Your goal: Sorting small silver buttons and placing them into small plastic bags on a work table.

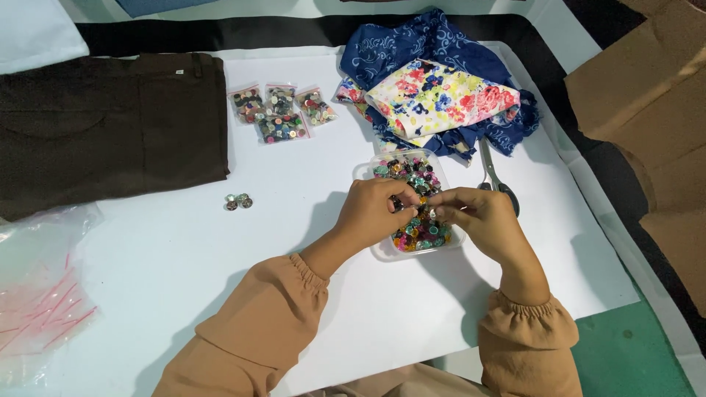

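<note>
Tan-sleeved left hand (373, 209) and right hand (471, 217) each pinch small buttons over clear plastic tray of mixed coloured buttons (384, 251) mid-sheet; four bags (281, 112) filled near far edge, tray mostly full, two loose buttons (238, 201) set aside

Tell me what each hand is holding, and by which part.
The left hand pinches a small dark button by its edge at the fingertips. Whether the right hand holds anything cannot be told.
</note>
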